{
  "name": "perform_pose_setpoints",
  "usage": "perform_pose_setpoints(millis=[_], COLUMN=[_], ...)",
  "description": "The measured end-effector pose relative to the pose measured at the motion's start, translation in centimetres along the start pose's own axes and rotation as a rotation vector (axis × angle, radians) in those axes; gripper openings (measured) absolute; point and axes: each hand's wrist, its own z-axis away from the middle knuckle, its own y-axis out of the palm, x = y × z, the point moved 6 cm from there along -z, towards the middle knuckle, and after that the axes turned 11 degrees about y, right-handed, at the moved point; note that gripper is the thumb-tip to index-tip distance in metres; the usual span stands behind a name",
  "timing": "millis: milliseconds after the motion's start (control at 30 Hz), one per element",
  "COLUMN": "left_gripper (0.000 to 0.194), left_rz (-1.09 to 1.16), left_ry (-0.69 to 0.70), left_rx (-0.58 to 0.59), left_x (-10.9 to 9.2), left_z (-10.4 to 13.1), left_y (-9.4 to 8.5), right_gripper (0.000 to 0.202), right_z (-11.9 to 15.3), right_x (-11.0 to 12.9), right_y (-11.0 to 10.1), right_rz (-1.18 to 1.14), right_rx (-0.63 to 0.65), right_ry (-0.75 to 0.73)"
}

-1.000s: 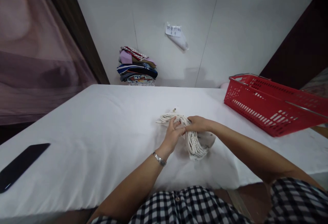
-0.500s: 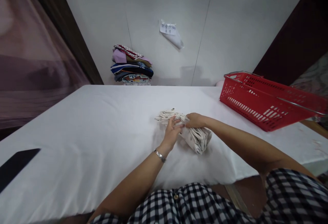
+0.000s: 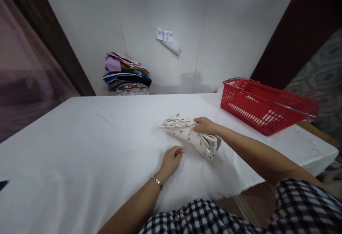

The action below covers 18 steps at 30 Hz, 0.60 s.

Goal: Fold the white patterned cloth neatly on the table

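A folded cream cloth (image 3: 199, 139) with small dark prints, layered in a thick bundle, is at the middle of the white-covered table (image 3: 107, 134). My right hand (image 3: 205, 125) grips its upper edge from the right, with the thumb and some fingers hidden in or behind the folds. Just below and left of the cloth, apart from it, is my left hand (image 3: 172, 159). Its fingers are curled in and hold nothing that I can see.
At the table's right stands a red plastic basket (image 3: 245, 107) with metal handles. A pile of folded clothes (image 3: 128, 75) rests by the wall at the back left. Above hangs a paper label (image 3: 165, 36) with handwriting. A dark object's tip (image 3: 3, 184) shows at the left edge.
My left hand has let go of the cloth and drawn back toward me, its fingers curling in. My right hand keeps its hold. The whole view has shifted slightly.
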Motion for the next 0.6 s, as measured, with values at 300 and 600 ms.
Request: perform_pose_setpoints(millis=[300, 600], left_gripper=[0.02, 0.027], left_rz=[-0.069, -0.073], left_ry=[0.012, -0.071], left_rx=[0.058, 0.061], left_x=[1.0, 2.4], left_z=[-0.6, -1.0], left_y=[-0.4, -0.7], right_gripper=[0.033, 0.035], right_z=[4.5, 8.0], right_x=[-4.9, -14.8], right_y=[-12.3, -28.0], right_rz=[0.002, 0.455], right_rx=[-0.423, -0.954], right_ry=[-0.017, 0.377])
